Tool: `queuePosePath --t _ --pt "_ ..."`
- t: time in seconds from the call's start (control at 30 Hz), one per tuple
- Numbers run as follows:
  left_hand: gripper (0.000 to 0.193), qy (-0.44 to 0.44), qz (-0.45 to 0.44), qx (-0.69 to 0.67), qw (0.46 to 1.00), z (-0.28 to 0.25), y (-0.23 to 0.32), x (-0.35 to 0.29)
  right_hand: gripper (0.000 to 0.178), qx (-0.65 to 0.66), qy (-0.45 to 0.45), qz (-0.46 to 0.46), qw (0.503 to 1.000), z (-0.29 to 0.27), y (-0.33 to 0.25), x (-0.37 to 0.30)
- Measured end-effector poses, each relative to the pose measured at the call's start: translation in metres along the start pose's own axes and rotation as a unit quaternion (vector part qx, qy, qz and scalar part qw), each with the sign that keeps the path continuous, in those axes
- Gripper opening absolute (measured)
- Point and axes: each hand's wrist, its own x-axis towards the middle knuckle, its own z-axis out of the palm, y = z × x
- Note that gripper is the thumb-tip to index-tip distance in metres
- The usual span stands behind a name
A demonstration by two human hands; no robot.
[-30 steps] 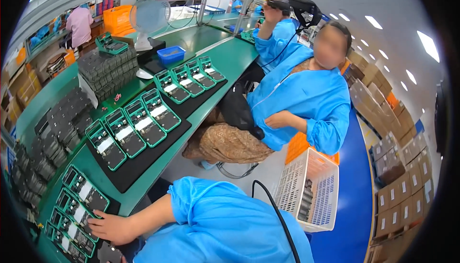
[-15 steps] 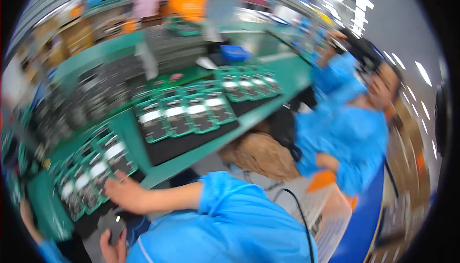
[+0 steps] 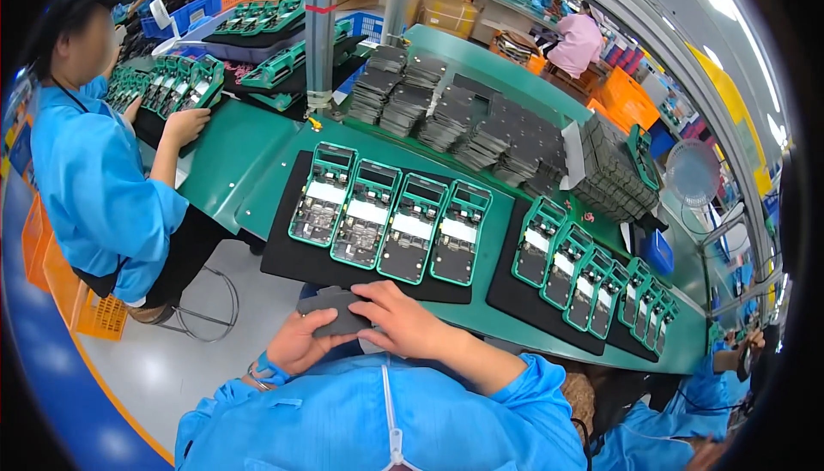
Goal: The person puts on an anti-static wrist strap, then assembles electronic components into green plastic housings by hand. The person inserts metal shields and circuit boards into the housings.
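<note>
Close to my chest, just past the table's front edge, my left hand (image 3: pixel 302 339) is closed round a few thin dark grey plates (image 3: pixel 330 310). My right hand (image 3: pixel 402 323) has its fingers bent over the right side of the same plates, gripping them. Straight beyond, a row of green-rimmed device housings (image 3: pixel 408 224), with circuit boards and white strips in them, lies on a black mat (image 3: pixel 287 256). These housings are apart from both hands.
More green housings (image 3: pixel 568 269) lie on black mats to the right. Piles of dark grey plates (image 3: pixel 463 123) stand along the back of the green table (image 3: pixel 215 171), near a blue bin (image 3: pixel 657 252). A co-worker (image 3: pixel 107 188) handles housings at left; another person's sleeve (image 3: pixel 661 428) shows lower right.
My view has swung to the left. My right hand has come back from over the housings to the grey plates in my left hand, and both hands now hold them.
</note>
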Motion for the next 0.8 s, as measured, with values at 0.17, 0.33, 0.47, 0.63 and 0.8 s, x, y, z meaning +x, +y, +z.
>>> queuePosePath --t 0.17,0.33,0.47,0.63,0.8 --pt "0.041 -0.004 0.036 -0.040 0.999 -0.009 0.013 0.007 0.038 -0.154 0.103 0.044 0.982 -0.017 0.032 0.029" --pt "0.045 -0.042 0.029 -0.099 0.994 -0.018 0.020 0.005 0.035 -0.207 0.111 0.070 0.969 -0.007 0.052 0.047" --pt "0.047 -0.025 0.039 -0.066 0.997 -0.021 0.019 -0.003 0.033 -0.200 0.094 0.058 0.974 -0.001 0.056 0.054" --pt "0.043 -0.027 0.050 -0.073 0.996 -0.030 0.015 0.001 0.032 -0.187 0.107 0.076 0.974 -0.003 0.058 0.043" --pt "0.040 -0.033 0.059 -0.074 0.995 -0.035 0.007 -0.004 0.032 -0.198 0.089 0.060 0.974 -0.003 0.051 0.039"
